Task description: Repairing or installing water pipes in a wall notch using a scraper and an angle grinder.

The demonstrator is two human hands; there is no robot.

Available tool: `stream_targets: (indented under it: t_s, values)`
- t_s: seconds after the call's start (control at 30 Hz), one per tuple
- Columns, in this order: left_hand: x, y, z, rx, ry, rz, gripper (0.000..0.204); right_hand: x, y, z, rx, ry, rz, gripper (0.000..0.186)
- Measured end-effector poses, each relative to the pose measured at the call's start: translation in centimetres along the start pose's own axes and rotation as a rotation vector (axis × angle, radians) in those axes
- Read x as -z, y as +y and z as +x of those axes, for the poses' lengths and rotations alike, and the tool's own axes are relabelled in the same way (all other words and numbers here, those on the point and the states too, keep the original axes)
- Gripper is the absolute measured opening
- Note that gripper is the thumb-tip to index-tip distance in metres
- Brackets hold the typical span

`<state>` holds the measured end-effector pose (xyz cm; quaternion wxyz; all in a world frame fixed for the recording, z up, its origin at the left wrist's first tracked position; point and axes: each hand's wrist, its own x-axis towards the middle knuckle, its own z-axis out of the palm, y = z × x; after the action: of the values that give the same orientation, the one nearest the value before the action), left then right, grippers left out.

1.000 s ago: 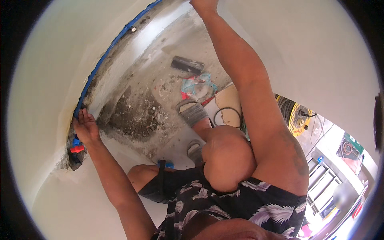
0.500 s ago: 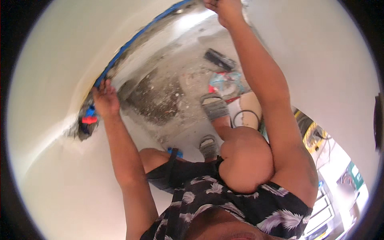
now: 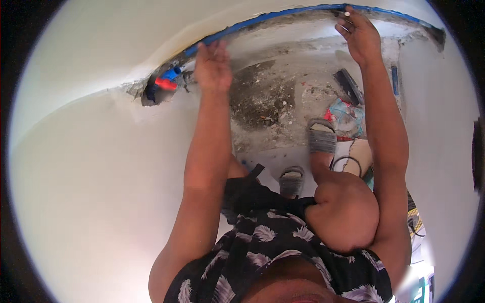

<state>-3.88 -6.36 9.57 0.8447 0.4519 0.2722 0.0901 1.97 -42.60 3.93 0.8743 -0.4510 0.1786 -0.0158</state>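
A long blue pipe (image 3: 273, 13) runs along a rough groove cut in the white wall (image 3: 86, 55). My left hand (image 3: 213, 68) is open at the pipe's left stretch, fingers loosely apart and slightly blurred. Left of it, a blue fitting (image 3: 172, 73) and a red fitting (image 3: 165, 84) sit in a broken-out hole. My right hand (image 3: 361, 38) reaches up to the pipe further right, fingers apart and partly bent, beside a small white spot I cannot make out.
Below lie a dirty concrete floor (image 3: 260, 93), a dark block (image 3: 347, 87), a crumpled plastic bag (image 3: 346, 121), cardboard (image 3: 357, 154) with a black hose. My sandalled feet (image 3: 322, 135) are bent beneath me. A white wall (image 3: 439, 126) rises at the right.
The view has turned so the groove runs across the top. My left hand has moved along the pipe away from the fittings; both hands remain up at the pipe.
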Motion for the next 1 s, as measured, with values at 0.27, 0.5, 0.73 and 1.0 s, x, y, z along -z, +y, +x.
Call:
stream_targets:
  t_s: [0.27,0.5,0.73,1.0]
  values:
    - [-2.9,-1.2,-1.7,0.033,0.035,0.217,0.044,0.7,0.4,1.0,-0.077,0.018,0.018,0.040]
    - [-4.2,-1.3,-1.4,0.001,0.097,0.278,0.040,-0.8,-0.4,-0.4,-0.062,-0.048,0.054,0.023]
    - [-3.9,-1.2,-0.9,0.010,0.091,0.259,0.030,-0.3,-1.1,-2.3,-0.063,-0.037,-0.046,0.018]
    - [-3.7,-1.1,0.2,0.036,0.139,0.273,0.029,8.8,0.7,-2.6,-0.136,0.007,-0.331,0.025]
